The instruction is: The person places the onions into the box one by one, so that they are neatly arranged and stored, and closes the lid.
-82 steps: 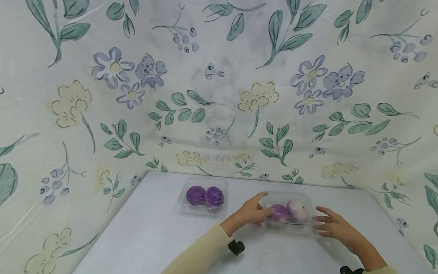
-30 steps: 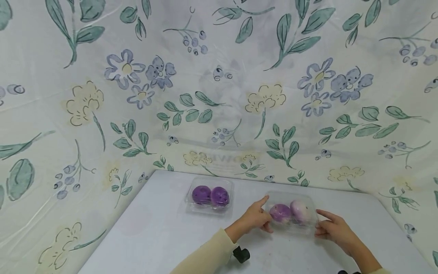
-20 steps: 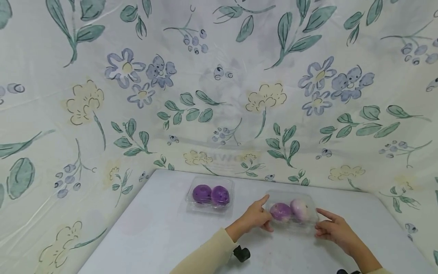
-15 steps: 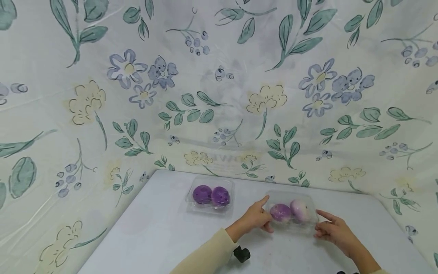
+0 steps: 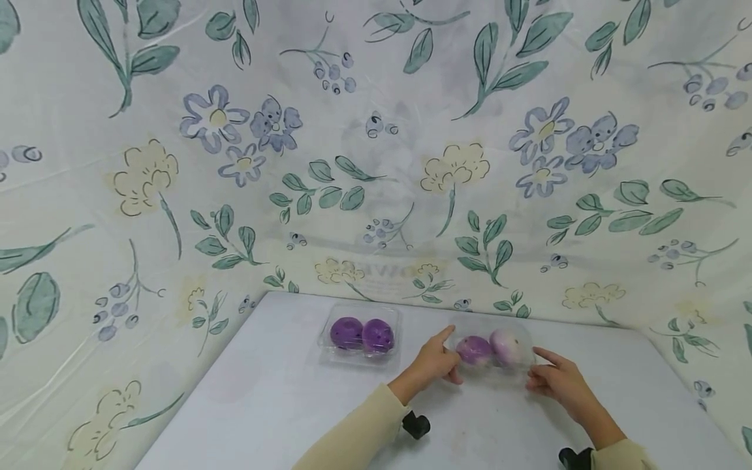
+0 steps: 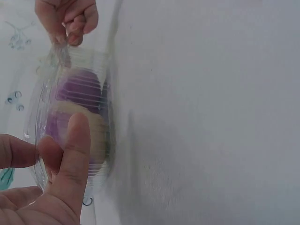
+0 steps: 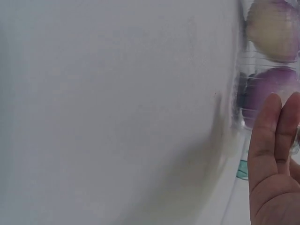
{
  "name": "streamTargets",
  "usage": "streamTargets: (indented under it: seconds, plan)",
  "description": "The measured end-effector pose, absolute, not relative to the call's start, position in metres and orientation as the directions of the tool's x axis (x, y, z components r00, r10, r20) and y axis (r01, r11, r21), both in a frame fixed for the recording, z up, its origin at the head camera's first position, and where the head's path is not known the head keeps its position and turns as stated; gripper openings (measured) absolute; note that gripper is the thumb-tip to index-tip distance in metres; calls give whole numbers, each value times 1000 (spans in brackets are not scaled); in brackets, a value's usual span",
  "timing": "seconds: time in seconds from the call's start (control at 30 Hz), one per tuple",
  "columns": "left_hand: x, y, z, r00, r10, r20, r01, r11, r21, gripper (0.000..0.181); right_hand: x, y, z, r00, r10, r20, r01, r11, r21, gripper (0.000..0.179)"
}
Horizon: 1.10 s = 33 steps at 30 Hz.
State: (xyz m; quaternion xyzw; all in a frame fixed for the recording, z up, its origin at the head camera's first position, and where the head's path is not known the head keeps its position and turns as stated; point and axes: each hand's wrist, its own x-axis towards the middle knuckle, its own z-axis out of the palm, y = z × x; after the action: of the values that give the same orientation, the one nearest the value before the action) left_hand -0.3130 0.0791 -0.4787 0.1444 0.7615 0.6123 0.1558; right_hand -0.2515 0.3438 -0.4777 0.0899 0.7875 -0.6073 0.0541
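Note:
My left hand (image 5: 433, 360) grips the left end of a clear plastic clamshell box (image 5: 499, 375). The box's right end is pinched by my right hand (image 5: 561, 382). Two round pieces, one purple (image 5: 474, 350) and one mostly white with purple (image 5: 508, 346), sit side by side inside; their kind is unclear. In the left wrist view, the thumb and fingers (image 6: 75, 159) lie about the near end of the box, and the other hand pinches the far end. Two straight fingers (image 7: 265, 131) lie against the box in the right wrist view. Whether the box touches the table cannot be told.
A second clear box (image 5: 323, 343) with two dark purple round pieces (image 5: 378, 336) stands on the white table (image 5: 264, 391) to the left. A floral-print sheet (image 5: 376, 196) hangs behind the table. Black wrist cameras (image 5: 416, 425) sit on both forearms.
My right hand has closed from beside the box onto its right end. In the last half second, both hands and the box have shifted slightly left and away. The other box stays put.

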Motion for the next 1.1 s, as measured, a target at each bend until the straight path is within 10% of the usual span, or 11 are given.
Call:
streamTargets:
  seconds: [0.63,1.1]
  plan:
    - [-306,77,-468,-936,349,-44,49,255,966,70,-257,336,-476,-973,130,-189,225,375,-900,64]
    - [-304,-13,-402,-813,531,238,518,475,712,38,-239,380,-459,-985,171,37,123,829,-545,76]
